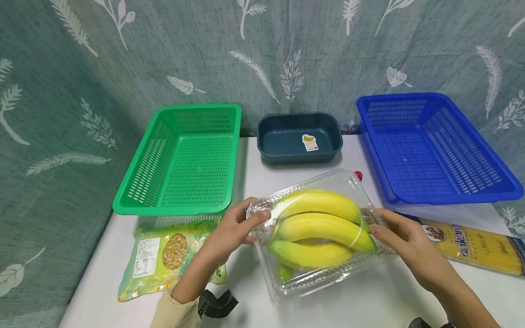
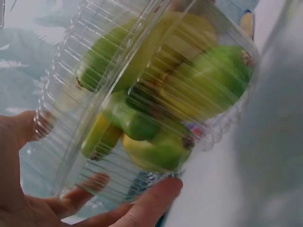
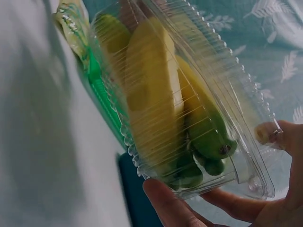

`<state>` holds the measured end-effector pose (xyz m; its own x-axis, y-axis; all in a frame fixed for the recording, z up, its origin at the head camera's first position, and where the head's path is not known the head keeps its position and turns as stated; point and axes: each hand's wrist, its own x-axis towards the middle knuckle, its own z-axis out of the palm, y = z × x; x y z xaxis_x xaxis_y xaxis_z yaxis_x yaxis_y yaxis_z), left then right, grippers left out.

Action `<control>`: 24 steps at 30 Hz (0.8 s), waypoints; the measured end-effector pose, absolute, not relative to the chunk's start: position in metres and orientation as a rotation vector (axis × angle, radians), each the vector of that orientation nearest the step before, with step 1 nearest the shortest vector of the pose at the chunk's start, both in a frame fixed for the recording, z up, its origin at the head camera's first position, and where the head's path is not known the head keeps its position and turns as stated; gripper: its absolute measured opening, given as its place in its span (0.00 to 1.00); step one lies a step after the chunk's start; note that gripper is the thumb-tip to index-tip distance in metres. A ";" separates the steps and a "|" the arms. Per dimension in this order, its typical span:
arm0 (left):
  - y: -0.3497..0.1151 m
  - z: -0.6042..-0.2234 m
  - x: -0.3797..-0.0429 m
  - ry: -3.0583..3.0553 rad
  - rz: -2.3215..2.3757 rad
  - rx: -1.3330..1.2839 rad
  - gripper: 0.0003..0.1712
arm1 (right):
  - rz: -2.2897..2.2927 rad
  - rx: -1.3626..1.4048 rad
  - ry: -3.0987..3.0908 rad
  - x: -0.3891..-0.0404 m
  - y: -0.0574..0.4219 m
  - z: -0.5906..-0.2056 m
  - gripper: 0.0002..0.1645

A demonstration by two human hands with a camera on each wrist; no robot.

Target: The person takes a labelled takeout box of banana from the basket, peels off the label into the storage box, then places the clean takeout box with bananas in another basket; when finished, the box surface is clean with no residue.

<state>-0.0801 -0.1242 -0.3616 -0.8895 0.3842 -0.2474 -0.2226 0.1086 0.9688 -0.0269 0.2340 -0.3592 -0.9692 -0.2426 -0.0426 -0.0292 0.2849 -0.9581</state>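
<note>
Between both hands is a clear plastic clamshell box (image 1: 262, 269) with a bunch of bananas (image 1: 324, 223) inside, yellow with green ends. My left hand (image 1: 235, 228) grips its left end, thumb over the lid and fingers beneath, as the left wrist view also shows. At the opposite end my right hand (image 1: 406, 237) holds it the same way, its thumb (image 3: 272, 133) on the lid side. The box is tilted and its lid is closed; both wrist views show it raised over the white table (image 1: 246, 300). A small red thing (image 1: 358, 175) peeks out behind its far corner.
A green basket (image 1: 197, 164) stands at the back left, a dark teal tub (image 1: 283, 141) with a banana sticker in the middle, a blue basket (image 1: 422, 155) at the right. A bag of pale kernels (image 1: 164, 259) lies front left, a spaghetti pack (image 1: 480, 241) at the right.
</note>
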 end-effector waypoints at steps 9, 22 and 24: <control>-0.142 -0.358 -0.067 1.899 1.913 0.179 0.29 | -1.602 -0.306 2.480 -0.048 0.221 -0.341 0.24; -0.160 -0.353 -0.055 1.915 1.998 0.100 0.35 | -1.600 -0.371 2.433 -0.073 0.199 -0.321 0.27; -0.162 -0.350 -0.053 1.947 2.012 0.080 0.35 | -1.593 -0.353 2.440 -0.076 0.195 -0.318 0.28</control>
